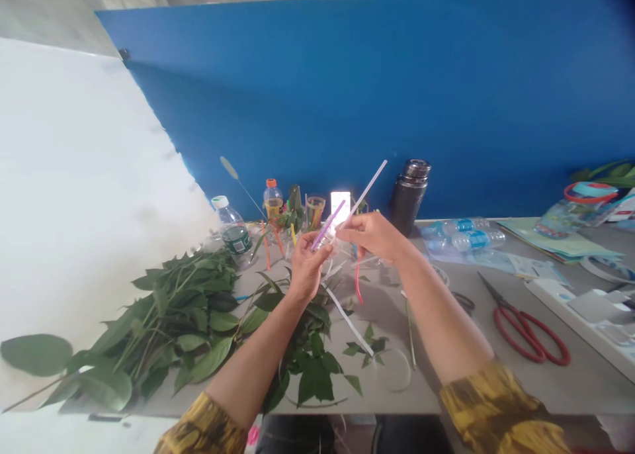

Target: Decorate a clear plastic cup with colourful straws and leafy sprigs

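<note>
Above the middle of the table, my left hand (307,262) is closed, with a slanting purple straw (330,224) at its thumb and fingertips. My right hand (374,232) pinches the lower part of a long whitish straw (370,184), which points up and to the right. Both sets of fingertips nearly meet. Something clear shows between them, but glare hides its shape. Below the hands lie another whitish strip (348,321), a red straw (358,283) and green leaves (315,374).
Leafy branches (183,308) cover the table's left side. Behind stand a green-labelled bottle (235,232), an orange-capped bottle (273,206), a cup of straws (315,210), a lit phone (340,202) and a dark thermos (409,196). Red-handled scissors (528,328) and small water bottles (476,239) lie right.
</note>
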Tool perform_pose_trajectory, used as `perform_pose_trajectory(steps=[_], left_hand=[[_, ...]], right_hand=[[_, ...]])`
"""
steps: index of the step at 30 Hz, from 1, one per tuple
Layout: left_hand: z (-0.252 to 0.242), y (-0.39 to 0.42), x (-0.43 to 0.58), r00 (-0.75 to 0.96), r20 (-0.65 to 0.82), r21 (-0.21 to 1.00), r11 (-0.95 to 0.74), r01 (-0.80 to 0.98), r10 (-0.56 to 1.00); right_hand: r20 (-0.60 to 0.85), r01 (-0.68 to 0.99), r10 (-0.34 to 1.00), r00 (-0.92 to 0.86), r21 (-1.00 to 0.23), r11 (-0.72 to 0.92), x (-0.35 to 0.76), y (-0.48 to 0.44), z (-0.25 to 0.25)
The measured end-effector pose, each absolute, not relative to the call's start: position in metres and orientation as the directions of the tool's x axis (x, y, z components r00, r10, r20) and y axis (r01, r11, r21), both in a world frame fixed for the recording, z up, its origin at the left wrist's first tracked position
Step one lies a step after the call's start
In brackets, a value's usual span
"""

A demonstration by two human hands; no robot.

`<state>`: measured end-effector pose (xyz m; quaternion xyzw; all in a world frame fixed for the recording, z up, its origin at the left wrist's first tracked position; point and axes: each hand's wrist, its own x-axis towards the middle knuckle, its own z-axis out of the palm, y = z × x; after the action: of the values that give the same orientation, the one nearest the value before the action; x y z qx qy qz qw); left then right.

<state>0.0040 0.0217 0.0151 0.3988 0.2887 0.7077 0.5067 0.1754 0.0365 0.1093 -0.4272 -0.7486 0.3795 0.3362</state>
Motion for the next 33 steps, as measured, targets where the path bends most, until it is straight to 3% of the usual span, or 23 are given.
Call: perform_pose_trajectory(steps=[7,14,21,28,33], left_hand=[[0.014,0.022,0.003,-0.130,0.250,0.805,-0.281,-0.523,0.959],[0.014,0.024,0.003,-0.096,0.248,0.787,-0.259,-0.560,0.964],[0.013,0.024,0.002,-0.103,0.227,0.801,-0.246,-0.546,0.968],[0.016,0.025,-0.002,0.022,0.221,0.767,-0.160,-0.621,0.975],[0.010,0.033,-0.009,0.018,0.154,0.732,-0.102,-0.674,0.988]], right_hand=[[0.263,0.368,0.919,-0.295,-0.856,0.363,0.173,0.039,0.108],[0.231,0.378,0.900,-0.371,-0.847,0.374,0.171,0.039,0.105],[0.196,0.425,0.928,-0.318,-0.845,0.324,0.164,0.040,0.101],[0.385,0.431,0.915,-0.117,-0.811,0.396,0.159,0.015,0.118],[0.381,0.464,0.919,-0.102,-0.799,0.383,0.169,0.007,0.126]])
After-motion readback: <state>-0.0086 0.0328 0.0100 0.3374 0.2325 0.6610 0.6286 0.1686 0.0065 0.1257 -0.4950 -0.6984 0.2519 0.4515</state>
